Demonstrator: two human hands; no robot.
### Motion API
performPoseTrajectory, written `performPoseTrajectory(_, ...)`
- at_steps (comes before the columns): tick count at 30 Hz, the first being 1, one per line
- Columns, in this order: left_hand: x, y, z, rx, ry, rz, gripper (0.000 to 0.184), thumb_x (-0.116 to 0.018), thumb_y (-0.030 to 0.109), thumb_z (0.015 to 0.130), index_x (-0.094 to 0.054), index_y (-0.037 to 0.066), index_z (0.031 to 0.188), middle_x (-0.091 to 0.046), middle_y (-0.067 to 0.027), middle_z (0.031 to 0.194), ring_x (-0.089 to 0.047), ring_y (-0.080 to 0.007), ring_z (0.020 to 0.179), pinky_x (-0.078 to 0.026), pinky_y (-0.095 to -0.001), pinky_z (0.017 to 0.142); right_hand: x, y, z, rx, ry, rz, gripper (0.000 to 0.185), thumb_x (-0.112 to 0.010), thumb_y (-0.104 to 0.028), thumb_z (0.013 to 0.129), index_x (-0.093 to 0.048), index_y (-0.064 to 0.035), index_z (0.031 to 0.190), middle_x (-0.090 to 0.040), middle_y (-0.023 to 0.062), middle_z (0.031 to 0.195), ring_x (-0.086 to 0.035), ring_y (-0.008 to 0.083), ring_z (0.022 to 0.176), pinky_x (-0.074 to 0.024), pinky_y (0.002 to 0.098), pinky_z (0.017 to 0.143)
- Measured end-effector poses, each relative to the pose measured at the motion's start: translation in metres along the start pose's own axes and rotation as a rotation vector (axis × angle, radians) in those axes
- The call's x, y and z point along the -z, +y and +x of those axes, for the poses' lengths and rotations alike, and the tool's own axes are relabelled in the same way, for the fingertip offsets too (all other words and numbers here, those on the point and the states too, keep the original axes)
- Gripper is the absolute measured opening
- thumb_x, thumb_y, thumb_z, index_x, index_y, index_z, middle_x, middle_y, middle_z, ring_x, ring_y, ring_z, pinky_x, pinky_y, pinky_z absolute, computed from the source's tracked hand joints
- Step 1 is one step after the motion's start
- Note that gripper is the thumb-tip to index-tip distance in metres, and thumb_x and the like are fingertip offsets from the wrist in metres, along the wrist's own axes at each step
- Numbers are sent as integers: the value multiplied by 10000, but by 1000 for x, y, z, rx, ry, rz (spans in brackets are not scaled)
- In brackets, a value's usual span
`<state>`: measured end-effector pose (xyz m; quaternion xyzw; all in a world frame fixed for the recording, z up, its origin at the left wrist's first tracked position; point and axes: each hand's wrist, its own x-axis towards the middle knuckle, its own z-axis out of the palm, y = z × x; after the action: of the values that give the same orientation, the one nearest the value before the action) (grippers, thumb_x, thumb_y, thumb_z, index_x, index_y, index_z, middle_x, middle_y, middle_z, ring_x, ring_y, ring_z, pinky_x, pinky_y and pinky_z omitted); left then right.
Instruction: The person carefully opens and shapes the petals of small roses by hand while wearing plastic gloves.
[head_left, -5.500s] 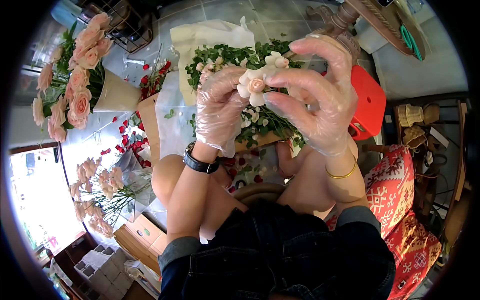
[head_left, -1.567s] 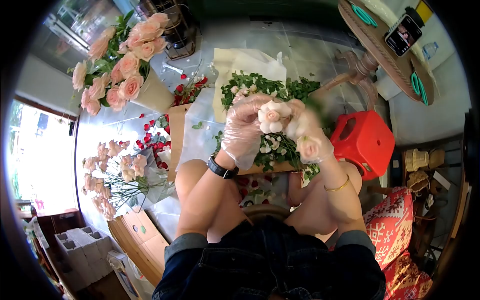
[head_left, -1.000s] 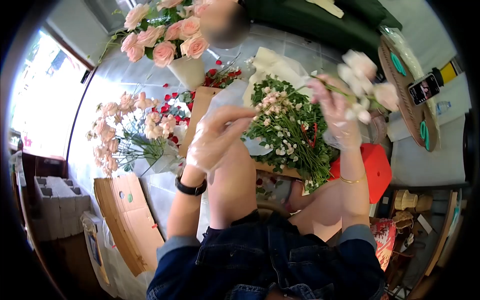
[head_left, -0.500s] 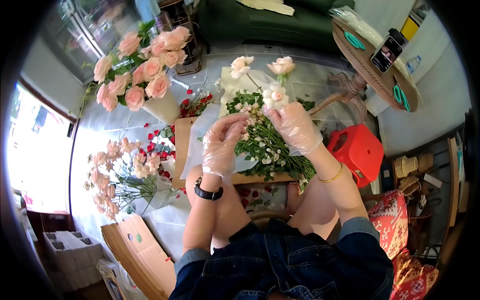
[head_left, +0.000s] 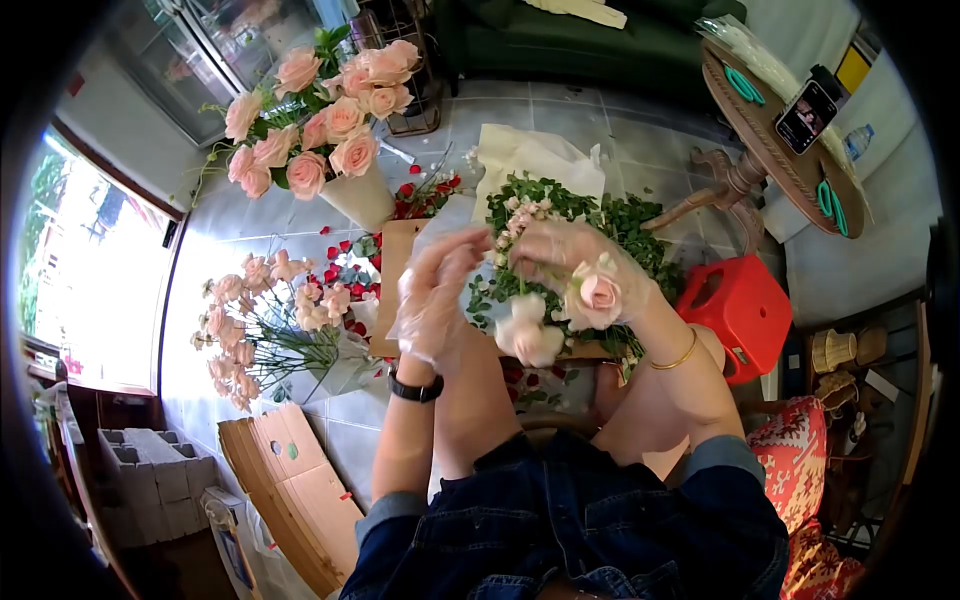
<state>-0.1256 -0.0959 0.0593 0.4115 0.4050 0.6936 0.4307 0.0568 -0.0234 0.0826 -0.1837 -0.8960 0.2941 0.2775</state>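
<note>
Thin clear plastic gloves cover both my hands. My right hand (head_left: 580,250) is closed around the roses' stems, which its fingers mostly hide. Below it hang a pale pink rose (head_left: 598,292) and a whiter, blurred rose (head_left: 528,332), heads towards me. Just left of it is my left hand (head_left: 438,290), its fingers curved inward but smeared by motion, so its grip is unclear. Beneath both hands lies a bunch of green leafy stems (head_left: 640,230) with small pale spray roses (head_left: 525,215), on cream wrapping paper (head_left: 545,155) and brown cardboard (head_left: 398,250).
A white vase (head_left: 362,200) of large pink roses (head_left: 345,118) stands ahead left, with more pale roses (head_left: 235,330) nearer. Red petals (head_left: 335,265) litter the floor. To the right are a red stool (head_left: 745,305) and a wooden table (head_left: 745,110) bearing scissors (head_left: 830,205) and a phone (head_left: 806,117).
The roses in my right hand have swung from upright, heads away, to hanging down towards me. My right wrist has turned over. The camera view has shifted slightly.
</note>
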Motion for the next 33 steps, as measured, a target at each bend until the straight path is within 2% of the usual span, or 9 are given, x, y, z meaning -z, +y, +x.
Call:
performPoseTrajectory(5,-37,5,35,-179,-925,118,184,-623,59,799,-632,-15,967,-605,-95,1003,-577,-153,880,-473,-273,771,11,15,-37,-126,-202,248,280,-654,-190,687,-549,-47,903,-566,92,821,-561,251,767,-450,312,698)
performPoseTrajectory(8,-55,-17,47,63,-1021,47,193,-643,34,776,-627,-18,961,-594,-90,997,-577,-148,871,-480,-272,754,25,15,-48,-393,-353,218,309,-639,-184,693,-551,-38,950,-568,80,868,-548,208,817,-449,309,751)
performPoseTrajectory(10,-69,-28,52,103,-1069,48,156,-635,31,794,-623,-18,942,-594,-77,956,-580,-137,844,-483,-266,732,22,28,-55,-261,-152,341,295,-615,-197,715,-544,-26,944,-562,94,871,-548,239,813,-450,329,762)
performPoseTrajectory(14,-87,-39,54,369,-845,11,120,-593,82,856,-620,-18,917,-599,-32,857,-555,-93,761,-465,-238,711,43,41,-53,-478,-265,42,293,-575,-205,770,-549,-20,996,-574,125,911,-566,284,826,-464,364,761)
performPoseTrajectory(16,-94,-41,50,355,-695,-25,227,-542,239,906,-617,40,985,-602,-5,855,-537,-73,771,-433,-212,705,51,73,-60,-167,126,-204,232,-579,-136,821,-557,-64,1041,-616,127,885,-612,249,781,-494,338,678)
performPoseTrajectory(19,-104,-42,50,454,-603,-54,252,-516,211,917,-595,14,1053,-583,2,878,-531,-69,756,-429,-201,708,67,64,-64,-241,457,-173,167,-572,-85,844,-564,-44,1006,-621,103,824,-619,198,756,-500,300,649)
performPoseTrajectory(21,-108,-51,47,524,-512,-177,238,-495,165,920,-569,23,1096,-565,-8,873,-526,-64,742,-444,-211,655,58,54,-60,-426,835,505,144,-585,-60,836,-569,-18,973,-616,73,847,-614,131,781,-483,240,603)
performPoseTrajectory(30,-119,-86,30,491,-398,-194,198,-461,98,921,-557,-2,1063,-589,-13,862,-525,-59,769,-442,-222,694,44,41,-64,-176,740,-78,176,-673,-53,743,-596,-68,901,-519,49,908,-518,103,656,-432,214,569)
performPoseTrajectory(33,-123,-91,29,138,-389,-15,243,-481,83,909,-540,0,1130,-627,-58,912,-563,-103,807,-454,-248,735,42,41,-66,-175,662,-150,262,-739,-95,691,-605,-96,916,-488,32,873,-472,104,602,-418,225,546)
